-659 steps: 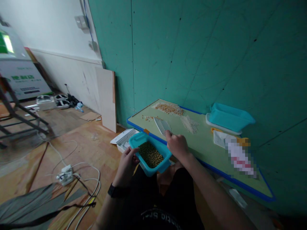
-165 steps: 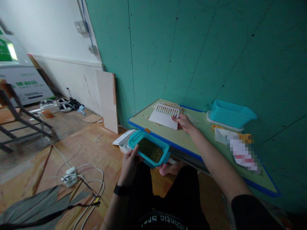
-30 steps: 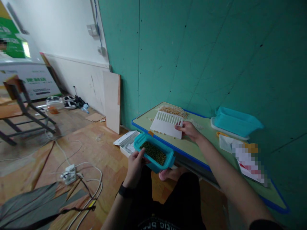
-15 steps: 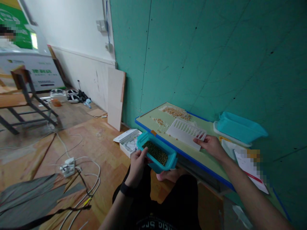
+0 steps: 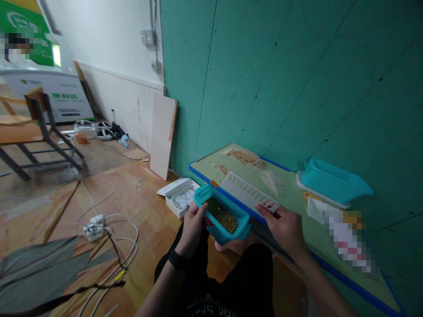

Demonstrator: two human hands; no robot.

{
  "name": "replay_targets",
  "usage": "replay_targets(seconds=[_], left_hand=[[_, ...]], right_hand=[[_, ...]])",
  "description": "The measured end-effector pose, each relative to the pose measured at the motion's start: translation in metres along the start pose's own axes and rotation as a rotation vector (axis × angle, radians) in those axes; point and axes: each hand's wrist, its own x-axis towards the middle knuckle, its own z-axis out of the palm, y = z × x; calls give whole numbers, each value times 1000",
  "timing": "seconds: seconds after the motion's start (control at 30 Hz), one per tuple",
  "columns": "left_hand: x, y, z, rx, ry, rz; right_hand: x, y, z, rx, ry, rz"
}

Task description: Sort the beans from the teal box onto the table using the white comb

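Note:
My left hand [image 5: 194, 224] is closed on the near left side of a blue plastic bin [image 5: 246, 220], held in front of the table's edge. Small green beans [image 5: 220, 214] lie inside it, with paler ones toward the right end. In my right hand [image 5: 284, 224] is a white slotted plastic plate [image 5: 236, 185], gripped by its right end. The plate slants along the table's blue front edge, just above and behind the bin. Beyond it on the tabletop lie a pile of tan beans [image 5: 246, 157], a smaller tan cluster [image 5: 221, 168] and a patch of whitish grains [image 5: 272, 182].
Another blue bin [image 5: 335, 176] sits on a white lid at the table's right, against the green wall [image 5: 280, 79]. An open white box [image 5: 180, 198] stands on the floor left of the table. Cables and a power strip [image 5: 94, 228] lie farther left, near a chair [image 5: 41, 127].
My right hand has drawn the slotted plate toward me, from over the tabletop to the front edge by the bin. The whitish grains now show uncovered. The bin appears slightly farther right.

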Motion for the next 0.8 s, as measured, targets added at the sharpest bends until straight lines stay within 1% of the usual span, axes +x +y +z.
replay_targets(seconds=[0.07, 0.13, 0.2, 0.3, 0.43, 0.57, 0.8], left_hand=[[3, 5, -4, 12, 15, -2], [6, 11, -9, 24, 28, 0], [9, 16, -13, 20, 44, 14], [12, 22, -17, 21, 67, 21], [15, 25, -18, 20, 64, 18], [16, 26, -17, 9, 65, 12], [16, 28, -16, -4, 51, 3]], right_hand=[[8, 7, 4, -18, 42, 36], [15, 16, 8, -51, 53, 74], [18, 25, 11, -64, 38, 104], [16, 32, 15, -27, 6, 127], [13, 32, 16, 32, -18, 118], [19, 29, 18, 49, -39, 112], [32, 27, 34, 91, -85, 133]])
